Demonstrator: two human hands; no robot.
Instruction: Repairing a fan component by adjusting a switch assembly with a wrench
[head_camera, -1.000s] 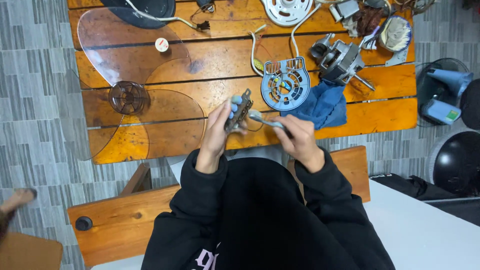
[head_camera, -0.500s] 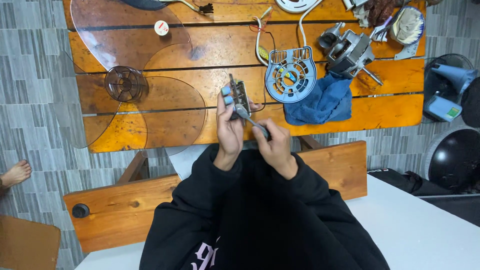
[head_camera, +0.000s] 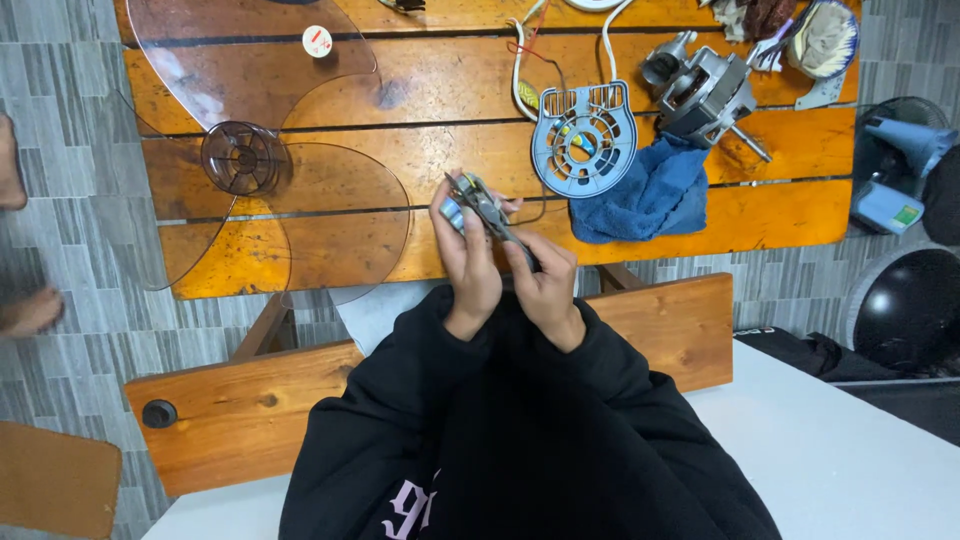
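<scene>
My left hand (head_camera: 467, 252) grips a small grey electrical part (head_camera: 462, 200) with blue and yellow bits, held upright over the near edge of the wooden table (head_camera: 300, 150). My right hand (head_camera: 545, 280) is closed on the dark handles of a pair of pliers (head_camera: 492, 212), whose jaws bite on the top of that part. A thin wire runs from the part towards the blue round motor cover (head_camera: 585, 140) on the table. Black sleeves cover both forearms.
A clear fan blade (head_camera: 250, 160) lies at the table's left. A blue cloth (head_camera: 645, 195) and a grey fan motor (head_camera: 705, 95) lie at the right. A wooden bench (head_camera: 250, 410) sits under me. A dark fan base (head_camera: 905, 310) and a blue device (head_camera: 890, 195) stand right of the table.
Both hands have drawn back from above the table towards my body with the part and pliers. The view has shifted, so the table sits higher and more to the right.
</scene>
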